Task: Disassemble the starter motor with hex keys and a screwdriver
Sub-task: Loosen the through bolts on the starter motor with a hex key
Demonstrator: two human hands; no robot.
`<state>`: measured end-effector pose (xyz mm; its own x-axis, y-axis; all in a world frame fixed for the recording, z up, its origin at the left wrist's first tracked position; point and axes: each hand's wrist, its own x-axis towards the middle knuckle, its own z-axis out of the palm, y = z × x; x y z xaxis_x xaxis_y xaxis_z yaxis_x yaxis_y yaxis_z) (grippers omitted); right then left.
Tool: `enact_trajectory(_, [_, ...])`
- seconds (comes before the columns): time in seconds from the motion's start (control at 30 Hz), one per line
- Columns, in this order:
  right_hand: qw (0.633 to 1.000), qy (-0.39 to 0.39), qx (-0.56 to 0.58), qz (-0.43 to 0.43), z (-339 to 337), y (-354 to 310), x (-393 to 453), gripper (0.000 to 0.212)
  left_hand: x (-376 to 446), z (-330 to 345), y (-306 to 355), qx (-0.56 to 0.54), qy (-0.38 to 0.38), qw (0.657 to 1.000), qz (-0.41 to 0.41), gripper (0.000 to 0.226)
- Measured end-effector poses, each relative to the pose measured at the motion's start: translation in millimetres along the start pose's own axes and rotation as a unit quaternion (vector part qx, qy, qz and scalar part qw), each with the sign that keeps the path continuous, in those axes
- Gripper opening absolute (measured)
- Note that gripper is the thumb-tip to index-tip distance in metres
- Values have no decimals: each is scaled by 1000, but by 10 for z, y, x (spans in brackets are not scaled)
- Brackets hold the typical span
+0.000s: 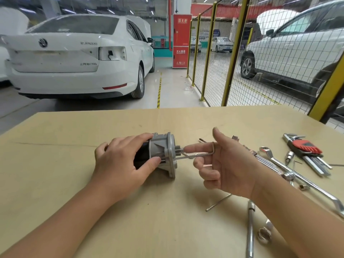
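The starter motor (pixel 162 148) lies on its side on the tan table (pixel 65 164), with its grey flanged end facing right. My left hand (pixel 119 161) grips its black body from the left. An L-shaped hex key (pixel 204 155) has its long arm pushed into the flange just below the pinion. My right hand (pixel 229 164) holds the key: the short arm hooks up over my extended index finger, the other fingers curl below it, and the thumb points up.
A red-holdered hex key set (pixel 305 146), a ring spanner (pixel 268 153) and a long socket bar (pixel 316 187) lie at the right. A loose long bolt (pixel 218 202), a metal rod tool (pixel 250 229) and a nut (pixel 263 235) lie near my right forearm.
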<state>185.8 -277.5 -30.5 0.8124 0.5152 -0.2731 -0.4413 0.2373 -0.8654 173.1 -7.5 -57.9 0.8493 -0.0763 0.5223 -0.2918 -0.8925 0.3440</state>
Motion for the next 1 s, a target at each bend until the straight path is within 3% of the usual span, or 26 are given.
enact_trajectory(0.17, [999, 3, -12, -30, -62, -6, 15, 41, 16, -4, -8, -5, -3, 1000, -4, 68])
enact_trajectory(0.33, [990, -71, -109, -58, -300, -135, -99, 49, 5, -10, -6, -9, -6, 1000, -5, 70])
enact_trajectory(0.43, [975, -59, -199, -81, -390, -168, -90, 54, 13, -23, -25, -11, -9, 1000, -4, 71])
enact_trajectory(0.57, [944, -10, -311, -108, -384, -165, -99, 32, 6, -32, -28, -13, -19, 1000, -6, 71])
enact_trajectory(0.67, [891, 34, -428, -151, -336, -140, -100, 10, 3, -29, -24, -14, -18, 1000, -8, 71])
enact_trajectory(0.77, [817, 96, -537, -187, -290, -82, -53, 18, 9, -28, -27, -15, -18, 1000, -4, 70])
enact_trajectory(0.87, [821, 106, -519, -213, -244, -39, -31, 16, 4, -30, -25, -15, -23, 1000, -6, 70])
enact_trajectory(1.0, [880, 85, -444, -145, -125, 40, 1, 50, 1, -33, -22, -10, -27, 1000, -6, 71])
